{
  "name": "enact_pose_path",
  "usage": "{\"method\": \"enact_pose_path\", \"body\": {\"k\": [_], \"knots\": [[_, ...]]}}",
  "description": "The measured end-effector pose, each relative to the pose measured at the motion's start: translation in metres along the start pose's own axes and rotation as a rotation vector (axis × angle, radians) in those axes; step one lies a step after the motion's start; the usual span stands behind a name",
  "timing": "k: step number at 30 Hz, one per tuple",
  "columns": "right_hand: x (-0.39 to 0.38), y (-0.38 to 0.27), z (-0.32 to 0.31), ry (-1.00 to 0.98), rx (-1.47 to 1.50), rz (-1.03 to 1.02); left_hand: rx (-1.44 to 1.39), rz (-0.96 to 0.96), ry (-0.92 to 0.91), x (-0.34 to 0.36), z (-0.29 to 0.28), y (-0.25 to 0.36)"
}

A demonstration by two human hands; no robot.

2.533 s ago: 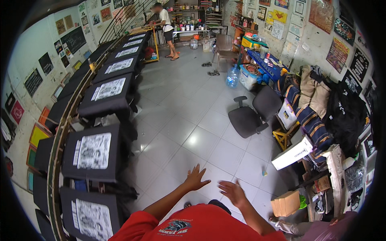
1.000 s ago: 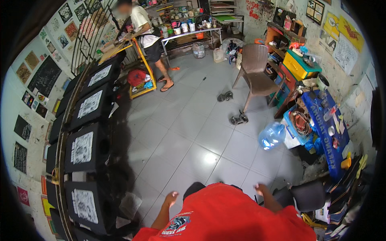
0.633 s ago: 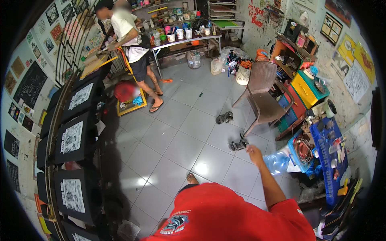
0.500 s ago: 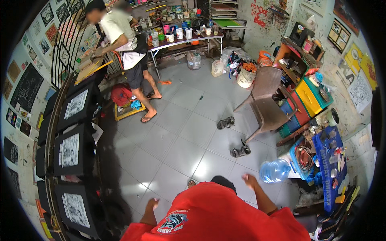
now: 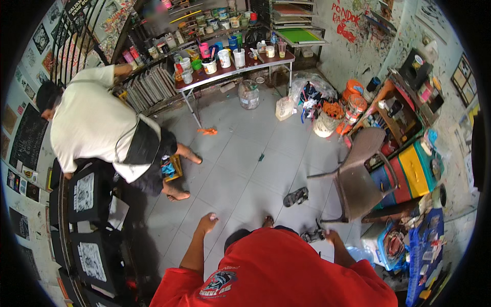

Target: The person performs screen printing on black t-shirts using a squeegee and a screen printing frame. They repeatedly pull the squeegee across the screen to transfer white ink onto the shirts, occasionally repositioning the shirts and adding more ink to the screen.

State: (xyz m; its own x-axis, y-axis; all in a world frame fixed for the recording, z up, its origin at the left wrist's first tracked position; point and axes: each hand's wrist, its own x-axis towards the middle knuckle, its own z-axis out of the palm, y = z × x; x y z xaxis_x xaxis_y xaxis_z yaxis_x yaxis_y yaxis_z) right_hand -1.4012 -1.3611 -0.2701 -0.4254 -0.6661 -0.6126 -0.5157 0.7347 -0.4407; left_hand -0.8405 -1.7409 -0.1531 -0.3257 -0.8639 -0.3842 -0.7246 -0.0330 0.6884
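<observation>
L hand (image 5: 207, 223) empty, hanging over bare floor tiles (image 5: 240, 174), well left of brown plastic chair (image 5: 358, 174); fingers loosely curled, slightly apart, clamped on nothing. R hand (image 5: 332, 238) just below chair's front legs, only back of hand showing; fingers apart or together: cannot tell. Nothing seen in it.

Nearest thing to R hand: dark sandal (image 5: 310, 236), flat on floor just left of the hand, below-left of chair, not touching the hand as far as visible. Partly hidden by red shirt (image 5: 276, 271). Long axis approx left-right in pic; toe end not clear. Second sandal (image 5: 295, 196) further up, left of chair legs, apart from first; long axis diagonal, lower-left to upper-right, pointing toward chair.

Handling, judged: light, soft and bendy sole, not fragile, not slippery on dry tile. Best hold prob. at strap or pinch along sole edge mid-length; one hand enough.

Around: clear water bottle (image 5: 360, 253) below chair, near R hand. Own bare foot (image 5: 267, 221) left of near sandal. Co-worker in white tee (image 5: 92, 123) far left of chair, bent over black print boards (image 5: 84, 192). Desk (image 5: 276, 55) w/ paint cups up-left of chair, by back wall. Coloured crates (image 5: 409, 174) right of chair.
</observation>
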Motion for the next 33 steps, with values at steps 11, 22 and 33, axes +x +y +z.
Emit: {"method": "enact_pose_path", "body": {"k": [11, 22, 33], "knots": [[0.307, -0.398, -0.261, 0.225, 0.332, -0.500, -0.026, -0.328, 0.002, 0.214, 0.025, 0.000], [0.427, -0.335, -0.250, -0.147, 0.091, 0.079, 0.018, 0.109, 0.175, 0.677, -0.086, 0.227], [0.679, -0.440, -0.455, -0.157, 0.258, 0.025, -0.149, 0.150, 0.515, 1.039, -0.081, 0.464]]}}
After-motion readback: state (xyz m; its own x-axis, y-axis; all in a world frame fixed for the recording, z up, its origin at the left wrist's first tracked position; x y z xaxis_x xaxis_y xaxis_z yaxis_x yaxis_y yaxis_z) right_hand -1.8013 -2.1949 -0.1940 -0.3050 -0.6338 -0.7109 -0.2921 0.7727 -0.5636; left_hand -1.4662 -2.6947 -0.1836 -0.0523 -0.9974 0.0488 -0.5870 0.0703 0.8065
